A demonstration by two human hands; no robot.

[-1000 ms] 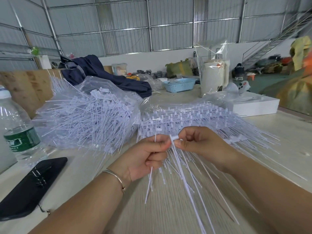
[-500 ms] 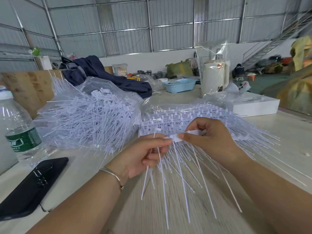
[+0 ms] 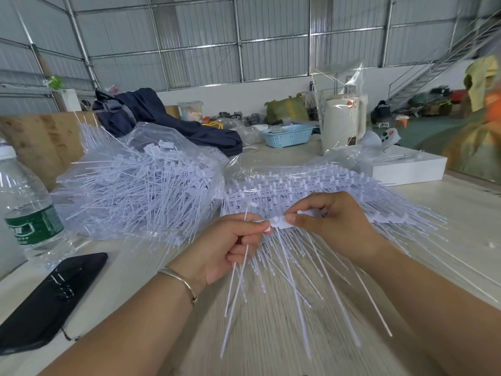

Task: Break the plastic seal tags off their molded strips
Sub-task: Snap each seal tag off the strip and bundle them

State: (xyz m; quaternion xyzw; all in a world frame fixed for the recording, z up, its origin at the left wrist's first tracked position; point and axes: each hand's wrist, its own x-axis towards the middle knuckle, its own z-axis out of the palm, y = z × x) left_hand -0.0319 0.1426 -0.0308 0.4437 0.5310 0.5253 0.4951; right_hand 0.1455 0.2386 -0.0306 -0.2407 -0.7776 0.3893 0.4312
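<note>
The left hand [image 3: 230, 248] curls round a few thin white plastic seal tags [image 3: 238, 278], thumb and forefinger pinching the end of a white molded strip [image 3: 284, 222]; the right hand [image 3: 333, 226] pinches the same strip from 3 o'clock, so the two thumbs nearly meet at the middle of the view. About a dozen long tails hang from this strip toward 6 o'clock, blurred and hard to count exactly. Behind the hands, at 12 o'clock, a stack of uncut strips [image 3: 311, 185] fans out over the pale wood-grain surface [image 3: 271, 335]; its layers cannot be counted. At 10 o'clock one clear plastic bag of loose tags [image 3: 141, 185] holds far too many to number. One clear water bottle with a green label [image 3: 27, 213] stands at 9 o'clock, cut off by the frame edge, and one black phone [image 3: 51, 299] lies at 8 o'clock, its lower end out of view. One white flat box [image 3: 406, 169] sits at 2 o'clock. Compared with half a second ago, the hands hold the same grip, while the hanging tails have swung and spread slightly.
</note>
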